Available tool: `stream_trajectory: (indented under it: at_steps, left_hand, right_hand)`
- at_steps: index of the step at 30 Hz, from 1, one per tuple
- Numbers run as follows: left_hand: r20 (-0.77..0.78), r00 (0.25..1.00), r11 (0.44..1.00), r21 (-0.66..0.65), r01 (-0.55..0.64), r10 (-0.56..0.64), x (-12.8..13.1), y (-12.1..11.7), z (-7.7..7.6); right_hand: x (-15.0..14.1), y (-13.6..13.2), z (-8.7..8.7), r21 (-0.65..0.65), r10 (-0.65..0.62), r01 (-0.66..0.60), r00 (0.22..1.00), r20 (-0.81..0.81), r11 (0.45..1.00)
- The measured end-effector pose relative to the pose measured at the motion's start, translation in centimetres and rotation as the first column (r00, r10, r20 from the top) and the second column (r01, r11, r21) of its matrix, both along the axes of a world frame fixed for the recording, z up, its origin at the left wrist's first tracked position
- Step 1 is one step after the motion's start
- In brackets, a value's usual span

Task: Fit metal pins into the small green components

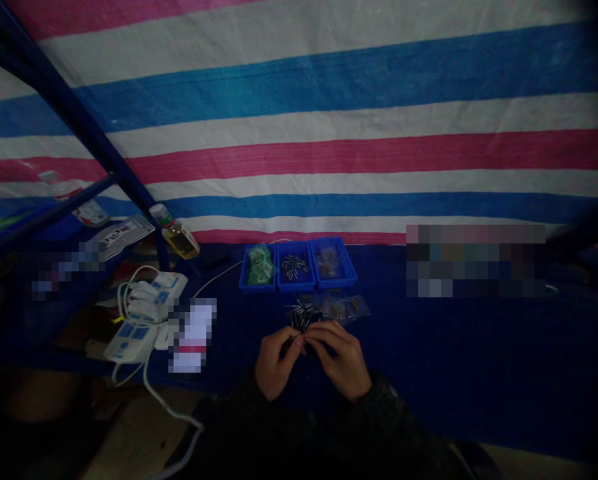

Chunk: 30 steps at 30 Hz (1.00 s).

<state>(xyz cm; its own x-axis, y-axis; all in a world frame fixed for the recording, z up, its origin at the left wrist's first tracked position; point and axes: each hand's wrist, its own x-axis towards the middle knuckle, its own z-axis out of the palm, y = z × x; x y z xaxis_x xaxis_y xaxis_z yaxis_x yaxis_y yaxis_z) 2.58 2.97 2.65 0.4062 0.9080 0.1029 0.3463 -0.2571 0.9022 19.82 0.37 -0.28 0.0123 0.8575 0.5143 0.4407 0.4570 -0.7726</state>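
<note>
My left hand and my right hand meet over a dark blue table, fingertips pinched together around a tiny dark part that is too small to name. Just beyond the fingers lies a loose pile of small dark pins. Beside it are clear bags of small brass-coloured parts. Behind them stand three blue trays in a row: the left tray holds a green bag, the middle tray holds pins, the right tray holds a clear bag.
White power strips with cables lie at the left of the table. A bottle of yellow liquid stands by a blue metal frame. A striped tarp hangs behind the table.
</note>
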Motion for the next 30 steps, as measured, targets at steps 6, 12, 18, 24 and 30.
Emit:
stream_trajectory:
  at_steps: [6, 12, 18, 24, 30]
  left_hand:
    - [0.019, 1.000, 1.000, 0.005, 0.024, -0.024, -0.05, 0.15, 0.02]
    - [0.031, 0.999, 1.000, 0.009, 0.017, -0.017, 0.03, 0.04, 0.18]
    - [0.034, 0.999, 1.000, 0.018, -0.007, 0.007, -0.01, -0.08, -0.20]
    - [0.054, 0.998, 0.999, 0.011, -0.046, 0.045, -0.08, -0.06, -0.44]
    - [0.063, 0.996, 0.998, -0.009, -0.066, 0.067, -0.24, 0.05, -0.50]
  right_hand:
    - [-0.13, 0.08, -0.16, -0.028, 0.002, -0.002, 1.000, -0.003, 1.000]
    - [-0.28, 0.12, 0.10, -0.059, 0.008, -0.006, 1.000, 0.024, 0.998]
    - [-0.30, 0.16, 0.66, -0.050, -0.030, 0.035, 0.995, 0.097, 0.998]
    - [-0.17, 0.02, 0.52, -0.083, -0.042, 0.051, 0.993, 0.112, 0.995]
    - [-0.21, -0.05, -0.09, -0.065, 0.005, -0.006, 1.000, -0.013, 0.998]
